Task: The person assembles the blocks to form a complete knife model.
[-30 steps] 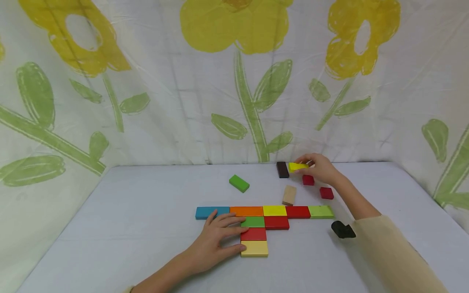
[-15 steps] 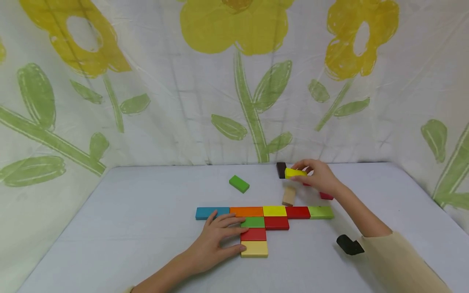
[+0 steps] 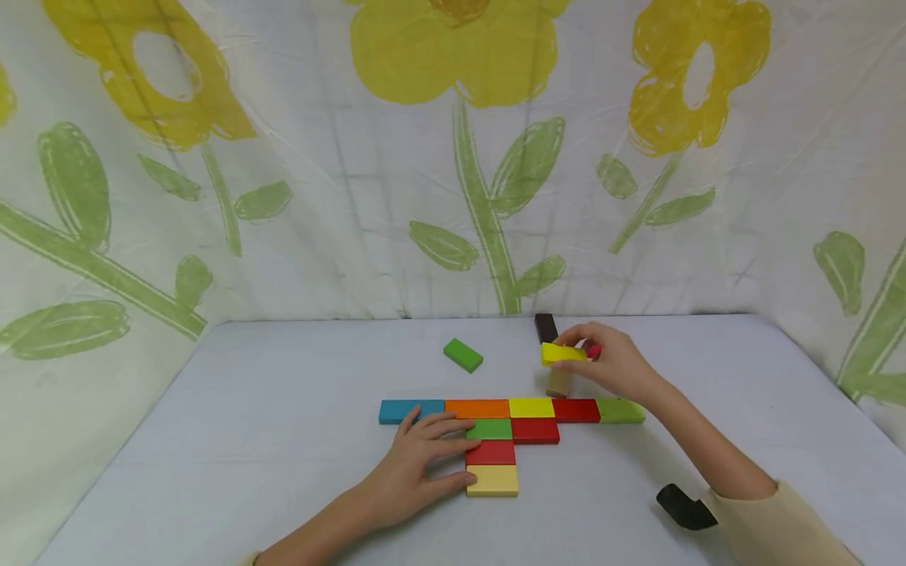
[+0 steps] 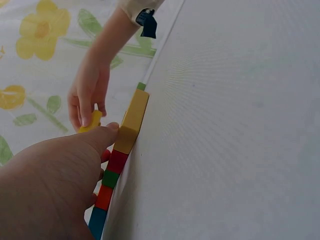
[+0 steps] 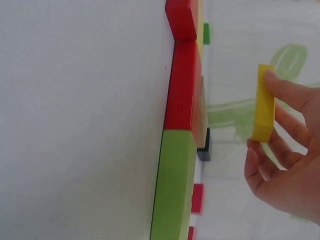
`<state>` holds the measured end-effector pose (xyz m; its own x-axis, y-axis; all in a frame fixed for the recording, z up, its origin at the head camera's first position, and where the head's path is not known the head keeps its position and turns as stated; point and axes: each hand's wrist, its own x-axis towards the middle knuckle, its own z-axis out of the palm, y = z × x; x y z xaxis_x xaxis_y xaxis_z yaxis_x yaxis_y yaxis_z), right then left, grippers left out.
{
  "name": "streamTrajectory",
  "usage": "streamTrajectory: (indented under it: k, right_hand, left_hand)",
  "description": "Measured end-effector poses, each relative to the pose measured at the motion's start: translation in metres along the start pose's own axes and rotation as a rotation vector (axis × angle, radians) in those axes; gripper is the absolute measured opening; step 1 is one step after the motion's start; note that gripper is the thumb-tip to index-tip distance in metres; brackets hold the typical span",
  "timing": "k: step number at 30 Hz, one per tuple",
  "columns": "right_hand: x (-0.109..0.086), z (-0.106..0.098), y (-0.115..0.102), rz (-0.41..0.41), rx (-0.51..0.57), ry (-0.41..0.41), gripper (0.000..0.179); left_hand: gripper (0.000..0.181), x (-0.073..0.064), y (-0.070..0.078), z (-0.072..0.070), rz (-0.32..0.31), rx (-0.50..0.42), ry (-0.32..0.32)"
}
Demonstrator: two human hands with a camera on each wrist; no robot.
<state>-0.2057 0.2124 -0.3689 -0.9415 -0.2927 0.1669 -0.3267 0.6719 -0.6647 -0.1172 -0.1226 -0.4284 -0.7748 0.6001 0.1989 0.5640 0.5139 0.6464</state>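
In the head view my right hand pinches a yellow block above the table, over a natural wood block. The right wrist view shows that yellow block between thumb and fingers. My left hand rests with spread fingers along the left side of a flat block layout. Its thumb touches the cream block, and other fingers lie by the red block and green block. The layout's top row runs blue, orange, yellow, red and light green, with a red block below.
A loose green block lies behind the layout. A dark brown block lies near the table's back edge. A red block is partly hidden behind my right hand. A flowered cloth hangs behind the table.
My right hand has lifted the yellow block from beside the dark brown block and brought it nearer and slightly left. My left hand has stayed in place.
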Motion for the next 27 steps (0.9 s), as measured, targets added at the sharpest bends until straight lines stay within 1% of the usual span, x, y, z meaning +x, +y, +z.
streamTrajectory:
  k: [7,12,20,23,27]
  right_hand:
    - [-0.018,0.005,-0.013,-0.007,0.021,-0.023,0.030]
    - [-0.028,0.010,-0.023,-0.042,0.036,-0.041,0.027]
    - [-0.042,0.020,-0.031,-0.100,0.080,-0.085,0.026]
    - [-0.047,0.023,-0.035,-0.088,0.089,-0.099,0.028]
    - [-0.053,0.026,-0.037,-0.070,0.072,-0.118,0.031]
  left_hand:
    - [0.041,0.000,-0.001,0.001,0.011,0.006,0.013]
    - [0.041,-0.001,-0.001,0.001,0.010,0.004,0.014]
    - [0.042,0.000,-0.001,0.001,0.000,0.001,0.000]
    - [0.043,0.000,-0.001,0.000,-0.004,-0.001,-0.004]
    - [0.043,0.000,-0.002,0.001,0.002,0.006,0.000]
